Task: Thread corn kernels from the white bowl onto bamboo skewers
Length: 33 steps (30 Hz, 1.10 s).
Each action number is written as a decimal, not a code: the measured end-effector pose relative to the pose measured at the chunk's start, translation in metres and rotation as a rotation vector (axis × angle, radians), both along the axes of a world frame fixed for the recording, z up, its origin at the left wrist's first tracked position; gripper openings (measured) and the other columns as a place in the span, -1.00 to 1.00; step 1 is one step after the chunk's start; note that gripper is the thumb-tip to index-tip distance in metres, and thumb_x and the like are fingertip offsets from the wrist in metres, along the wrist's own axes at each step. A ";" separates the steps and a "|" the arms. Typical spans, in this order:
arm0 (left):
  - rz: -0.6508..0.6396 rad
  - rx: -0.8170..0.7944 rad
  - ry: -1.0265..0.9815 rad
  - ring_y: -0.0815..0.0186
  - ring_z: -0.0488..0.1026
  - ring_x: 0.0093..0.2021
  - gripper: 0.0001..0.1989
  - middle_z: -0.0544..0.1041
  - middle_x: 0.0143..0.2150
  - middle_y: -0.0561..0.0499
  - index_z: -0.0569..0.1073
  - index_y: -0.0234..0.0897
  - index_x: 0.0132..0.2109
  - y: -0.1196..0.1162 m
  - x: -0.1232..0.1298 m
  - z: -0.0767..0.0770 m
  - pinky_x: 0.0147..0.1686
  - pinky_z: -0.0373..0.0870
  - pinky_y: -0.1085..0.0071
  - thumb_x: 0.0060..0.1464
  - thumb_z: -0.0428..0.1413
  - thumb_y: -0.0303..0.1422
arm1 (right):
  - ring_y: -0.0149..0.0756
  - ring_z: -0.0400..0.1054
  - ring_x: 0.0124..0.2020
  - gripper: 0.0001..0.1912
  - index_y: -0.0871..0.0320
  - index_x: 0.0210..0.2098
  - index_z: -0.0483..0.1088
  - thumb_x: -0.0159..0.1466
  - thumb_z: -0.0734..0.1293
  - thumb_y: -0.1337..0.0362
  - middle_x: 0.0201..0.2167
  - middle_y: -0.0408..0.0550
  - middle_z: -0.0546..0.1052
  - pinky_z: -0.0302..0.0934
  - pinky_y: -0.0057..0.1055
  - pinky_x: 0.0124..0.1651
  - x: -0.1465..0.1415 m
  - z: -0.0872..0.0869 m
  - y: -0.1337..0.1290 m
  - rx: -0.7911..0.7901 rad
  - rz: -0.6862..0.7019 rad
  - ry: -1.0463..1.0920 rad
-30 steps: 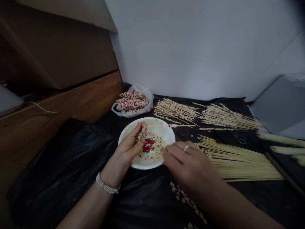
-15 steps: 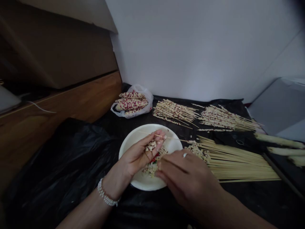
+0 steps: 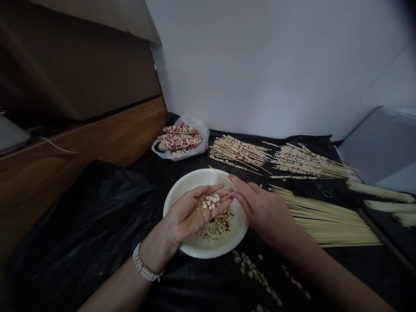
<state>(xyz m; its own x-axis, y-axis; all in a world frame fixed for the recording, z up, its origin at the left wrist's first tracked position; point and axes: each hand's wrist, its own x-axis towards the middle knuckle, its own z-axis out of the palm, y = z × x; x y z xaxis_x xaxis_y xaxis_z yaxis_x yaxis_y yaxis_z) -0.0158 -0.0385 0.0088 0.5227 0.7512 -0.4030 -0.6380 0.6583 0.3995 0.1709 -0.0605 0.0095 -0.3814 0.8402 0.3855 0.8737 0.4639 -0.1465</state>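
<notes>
Over the white bowl (image 3: 173, 190), my left hand (image 3: 188, 214) is palm up with its fingers stretched out, and a small heap of corn kernels (image 3: 211, 201) rests in it. My right hand (image 3: 260, 201) is closed, its thumb and fingers pinching a thin wooden skewer (image 3: 218, 173) that points up and left above the bowl's far rim. The fingertips of both hands meet or nearly meet above the bowl. Loose kernels (image 3: 216, 229) lie in the bowl beneath, partly hidden by my left hand.
Behind the bowl, a plastic bag (image 3: 203, 130) holds speckled corn cobs (image 3: 180, 141). Skewers threaded with kernels (image 3: 238, 151) and another such pile (image 3: 295, 160) lie along the wall. Bare skewers (image 3: 328, 221) are at right, near stripped cobs (image 3: 380, 190). Loose kernels (image 3: 255, 273) dot the black plastic sheet (image 3: 107, 216).
My right hand has moved up and right to beside my left fingertips. The skewer has shifted and now tilts up to the left. The kernels in my left palm show more openly.
</notes>
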 end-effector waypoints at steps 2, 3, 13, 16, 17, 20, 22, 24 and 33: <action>0.024 0.009 0.035 0.14 0.50 -0.04 -0.63 0.55 -0.14 -0.30 0.34 -0.60 0.07 -0.001 0.000 0.001 0.01 0.42 0.28 0.11 -0.06 -0.66 | -0.30 0.37 -0.37 -0.62 0.15 0.10 0.27 0.38 0.03 0.25 -0.34 -0.04 0.45 0.23 -0.38 -0.35 0.005 0.004 0.002 -0.034 0.038 0.015; 0.035 0.023 0.048 0.16 0.50 -0.02 -0.60 0.55 -0.11 -0.30 0.34 -0.58 0.08 -0.002 0.000 0.002 0.02 0.41 0.31 0.08 -0.06 -0.70 | -0.31 0.37 -0.35 -0.65 0.17 0.02 0.33 0.37 0.04 0.29 -0.33 -0.04 0.44 0.23 -0.38 -0.31 0.007 0.005 0.002 -0.057 0.069 0.036; 0.265 -0.056 0.133 0.42 0.55 -0.31 -0.79 0.56 -0.25 -0.09 0.47 -0.46 -0.14 -0.002 0.006 0.009 -0.27 0.50 0.61 0.08 0.04 -0.66 | -0.35 0.38 -0.40 -0.71 0.10 -0.03 0.33 0.36 0.07 0.28 -0.37 -0.11 0.51 0.24 -0.37 -0.29 0.008 0.016 -0.005 -0.020 0.103 0.074; 0.215 -0.015 0.143 0.52 0.44 -0.55 -0.91 0.51 -0.43 0.01 0.47 -0.40 -0.23 -0.001 0.001 0.004 -0.58 0.40 0.70 0.10 0.09 -0.55 | -0.36 0.37 -0.36 -0.72 0.16 -0.07 0.34 0.33 0.08 0.35 -0.29 -0.05 0.50 0.23 -0.39 -0.29 0.008 0.017 -0.005 -0.001 0.162 0.108; 0.188 -0.003 0.132 0.56 0.38 -0.61 -0.93 0.47 -0.49 0.05 0.47 -0.39 -0.25 0.000 0.000 0.002 -0.64 0.35 0.71 0.11 0.10 -0.53 | -0.36 0.36 -0.33 -0.72 0.18 -0.08 0.35 0.32 0.09 0.36 -0.27 -0.02 0.49 0.23 -0.39 -0.28 0.008 0.017 -0.004 0.031 0.180 0.122; 0.155 0.007 0.086 0.59 0.33 -0.64 -0.91 0.43 -0.53 0.09 0.48 -0.38 -0.23 -0.001 -0.002 0.001 -0.63 0.34 0.71 0.09 0.11 -0.53 | -0.35 0.35 -0.31 -0.73 0.21 -0.10 0.39 0.30 0.13 0.37 -0.31 -0.01 0.48 0.22 -0.39 -0.26 0.009 0.016 -0.004 0.150 0.176 0.110; 0.179 -0.003 0.091 0.55 0.43 -0.54 -0.84 0.50 -0.43 0.03 0.49 -0.40 -0.17 -0.003 0.000 0.003 -0.50 0.42 0.70 0.07 0.11 -0.59 | -0.35 0.35 -0.34 -0.73 0.20 -0.07 0.39 0.30 0.15 0.35 -0.35 -0.04 0.49 0.21 -0.40 -0.28 0.009 0.014 -0.004 0.200 0.153 0.067; 0.217 -0.015 0.116 0.50 0.50 -0.38 -0.77 0.56 -0.27 -0.04 0.49 -0.42 -0.13 -0.004 0.002 0.005 -0.35 0.47 0.67 0.05 0.09 -0.65 | -0.37 0.35 -0.36 -0.70 0.17 -0.01 0.37 0.30 0.16 0.35 -0.36 -0.07 0.50 0.19 -0.42 -0.31 0.010 0.013 -0.004 0.210 0.132 0.025; 0.204 0.018 0.178 0.50 0.51 -0.37 -0.79 0.58 -0.24 -0.04 0.52 -0.41 -0.21 -0.005 0.003 0.007 -0.31 0.47 0.65 0.01 0.11 -0.68 | -0.37 0.32 -0.41 -0.68 0.16 0.00 0.37 0.30 0.16 0.37 -0.36 -0.10 0.46 0.07 -0.43 -0.45 0.007 0.014 -0.010 0.273 0.083 -0.084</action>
